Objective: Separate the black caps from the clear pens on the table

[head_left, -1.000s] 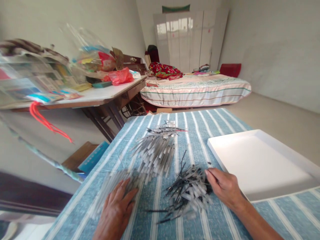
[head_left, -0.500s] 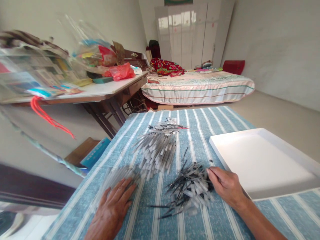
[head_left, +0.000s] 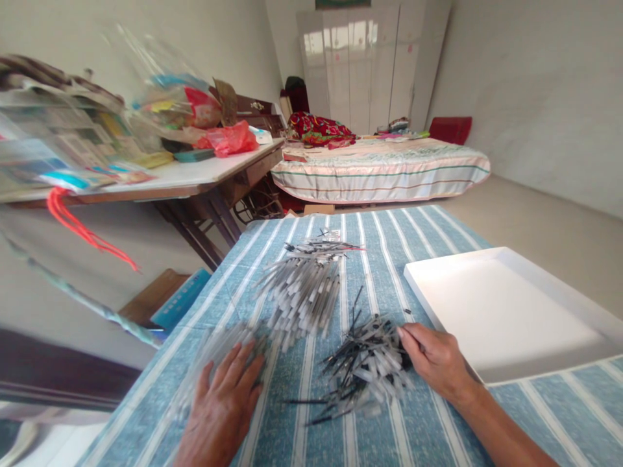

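My left hand [head_left: 224, 405] lies flat with fingers stretched over a heap of clear plastic tubes [head_left: 214, 360] on the blue striped cloth [head_left: 389, 246]. My right hand [head_left: 435, 362] rests at the right edge of a pile of black-tipped refills [head_left: 363, 370], its fingers curled against the pile; what they pinch is hidden. A larger heap of grey pen barrels [head_left: 304, 292] lies beyond both hands, in the middle of the cloth.
A shallow white tray [head_left: 506, 311] sits on the cloth to the right. A cluttered desk [head_left: 170, 178] with bags stands at the left, a bed [head_left: 379, 168] and a white wardrobe [head_left: 370, 71] farther back. Bare floor lies at the right.
The hands have hardly moved; my left hand has shifted slightly on the clear tubes. The view has drifted a little.
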A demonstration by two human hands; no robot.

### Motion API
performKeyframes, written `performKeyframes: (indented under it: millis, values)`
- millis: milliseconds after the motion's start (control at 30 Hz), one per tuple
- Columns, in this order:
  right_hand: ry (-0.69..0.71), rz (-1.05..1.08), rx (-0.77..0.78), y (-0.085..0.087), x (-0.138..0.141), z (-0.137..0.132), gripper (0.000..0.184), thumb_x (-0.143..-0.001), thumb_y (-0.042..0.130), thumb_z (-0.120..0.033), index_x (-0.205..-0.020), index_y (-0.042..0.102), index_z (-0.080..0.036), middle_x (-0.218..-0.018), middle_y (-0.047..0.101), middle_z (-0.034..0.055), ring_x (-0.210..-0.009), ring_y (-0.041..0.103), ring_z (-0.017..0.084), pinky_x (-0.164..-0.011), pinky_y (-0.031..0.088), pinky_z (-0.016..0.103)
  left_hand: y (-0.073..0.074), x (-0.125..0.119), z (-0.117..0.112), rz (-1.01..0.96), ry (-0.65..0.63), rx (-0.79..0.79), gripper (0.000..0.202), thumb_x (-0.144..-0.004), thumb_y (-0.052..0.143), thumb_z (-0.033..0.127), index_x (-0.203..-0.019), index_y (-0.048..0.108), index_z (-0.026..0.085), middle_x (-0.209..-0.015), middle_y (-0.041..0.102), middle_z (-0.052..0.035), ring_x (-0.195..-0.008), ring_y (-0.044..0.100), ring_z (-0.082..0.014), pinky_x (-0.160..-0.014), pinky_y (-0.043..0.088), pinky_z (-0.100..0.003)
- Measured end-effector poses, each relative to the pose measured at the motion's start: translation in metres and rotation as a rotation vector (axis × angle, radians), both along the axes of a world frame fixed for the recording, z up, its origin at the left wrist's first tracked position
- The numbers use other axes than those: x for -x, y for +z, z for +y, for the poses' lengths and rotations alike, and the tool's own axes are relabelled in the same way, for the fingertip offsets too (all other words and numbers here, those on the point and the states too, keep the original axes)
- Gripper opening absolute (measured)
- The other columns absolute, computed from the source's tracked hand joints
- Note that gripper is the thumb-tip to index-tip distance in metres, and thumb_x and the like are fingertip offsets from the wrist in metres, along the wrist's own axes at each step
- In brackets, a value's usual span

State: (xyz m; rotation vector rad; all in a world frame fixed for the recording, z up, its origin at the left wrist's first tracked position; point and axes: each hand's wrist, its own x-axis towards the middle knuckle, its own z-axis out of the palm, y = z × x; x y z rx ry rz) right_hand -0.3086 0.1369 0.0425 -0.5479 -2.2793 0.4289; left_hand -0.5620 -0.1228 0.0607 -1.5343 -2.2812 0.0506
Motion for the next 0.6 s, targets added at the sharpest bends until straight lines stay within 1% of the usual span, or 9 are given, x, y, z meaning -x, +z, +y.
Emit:
performKeyframes:
  millis: [100, 167, 233, 267, 333, 367, 400, 500, 600]
  values:
    - [0.004, 0.008, 0.009, 0.001, 0.000, 0.000, 0.021, -0.086, 0.044, -0.023, -0.077, 0.062, -0.016, -0.056, 0.059, 0.0012, -0.048, 0.053, 0.010, -0.053, 0.039, 0.020, 0.003, -0.009, 0.015, -0.018, -0.004, -0.065, 0.028, -0.082, 0.040, 0.026, -0.100, 0.060, 0.021, -0.125, 0.050, -0.0123, -0.120, 0.038, -0.0289, -0.095, 0.028, -0.052]
    - [0.005, 0.011, 0.009, 0.000, 0.000, 0.000, 0.020, -0.086, 0.044, -0.023, -0.077, 0.061, -0.016, -0.056, 0.059, 0.0013, -0.047, 0.053, 0.010, -0.053, 0.039, 0.021, 0.009, -0.017, 0.033, -0.075, -0.025, -0.118, 0.025, -0.082, 0.041, 0.025, -0.097, 0.061, 0.021, -0.120, 0.053, -0.0116, -0.116, 0.041, -0.0281, -0.095, 0.030, -0.049]
    - [0.007, 0.012, 0.010, 0.000, 0.000, -0.001, 0.020, -0.086, 0.044, -0.023, -0.077, 0.061, -0.016, -0.056, 0.059, 0.0012, -0.047, 0.053, 0.010, -0.052, 0.039, 0.021, 0.019, -0.028, 0.057, -0.195, -0.068, -0.159, 0.023, -0.082, 0.041, 0.022, -0.093, 0.061, 0.020, -0.112, 0.057, -0.0112, -0.109, 0.046, -0.0266, -0.091, 0.035, -0.044]
    - [0.010, 0.015, 0.009, 0.000, 0.001, -0.001, 0.020, -0.086, 0.044, -0.023, -0.077, 0.061, -0.016, -0.056, 0.059, 0.0013, -0.047, 0.053, 0.010, -0.052, 0.039, 0.021, 0.024, -0.033, 0.072, -0.276, -0.092, -0.166, 0.023, -0.082, 0.040, 0.020, -0.090, 0.062, 0.019, -0.107, 0.058, -0.0121, -0.103, 0.049, -0.0259, -0.088, 0.038, -0.041]
    - [0.016, 0.021, 0.007, 0.001, 0.001, -0.002, 0.020, -0.086, 0.044, -0.022, -0.078, 0.061, -0.016, -0.056, 0.060, 0.0015, -0.047, 0.053, 0.010, -0.052, 0.039, 0.021, 0.033, -0.044, 0.105, -0.453, -0.123, -0.154, 0.022, -0.080, 0.041, 0.016, -0.081, 0.063, 0.018, -0.094, 0.060, -0.0122, -0.096, 0.052, -0.0252, -0.085, 0.039, -0.038]
    - [0.017, 0.021, 0.008, 0.001, 0.001, -0.003, 0.020, -0.086, 0.044, -0.022, -0.078, 0.061, -0.016, -0.057, 0.060, 0.0016, -0.048, 0.054, 0.010, -0.052, 0.039, 0.021, 0.035, -0.048, 0.123, -0.543, -0.084, -0.180, 0.020, -0.078, 0.043, 0.014, -0.075, 0.062, 0.018, -0.091, 0.060, -0.0119, -0.094, 0.052, -0.0254, -0.085, 0.038, -0.038]
    - [0.017, 0.021, 0.009, 0.001, 0.001, -0.003, 0.020, -0.086, 0.044, -0.022, -0.078, 0.061, -0.015, -0.057, 0.060, 0.0018, -0.048, 0.054, 0.010, -0.053, 0.039, 0.021, 0.036, -0.051, 0.139, -0.627, -0.001, -0.233, 0.018, -0.075, 0.046, 0.013, -0.070, 0.062, 0.018, -0.086, 0.060, -0.0122, -0.095, 0.052, -0.0264, -0.086, 0.038, -0.039]
    - [0.011, 0.025, 0.012, 0.001, 0.002, -0.003, 0.020, -0.087, 0.043, -0.022, -0.079, 0.061, -0.015, -0.059, 0.061, 0.0023, -0.049, 0.055, 0.011, -0.054, 0.040, 0.021, 0.029, -0.051, 0.183, -0.662, 0.123, -0.273, 0.016, -0.070, 0.048, 0.007, -0.064, 0.061, 0.015, -0.080, 0.059, -0.0149, -0.095, 0.053, -0.0299, -0.081, 0.039, -0.042]
    - [0.025, 0.050, 0.004, 0.000, 0.003, -0.002, 0.019, -0.086, 0.044, -0.021, -0.078, 0.060, -0.015, -0.058, 0.059, 0.0016, -0.049, 0.054, 0.010, -0.054, 0.038, 0.021, 0.019, -0.042, 0.211, -0.662, 0.225, -0.218, 0.015, -0.066, 0.051, 0.003, -0.059, 0.060, 0.012, -0.072, 0.059, -0.0130, -0.089, 0.056, -0.0290, -0.077, 0.041, -0.043]
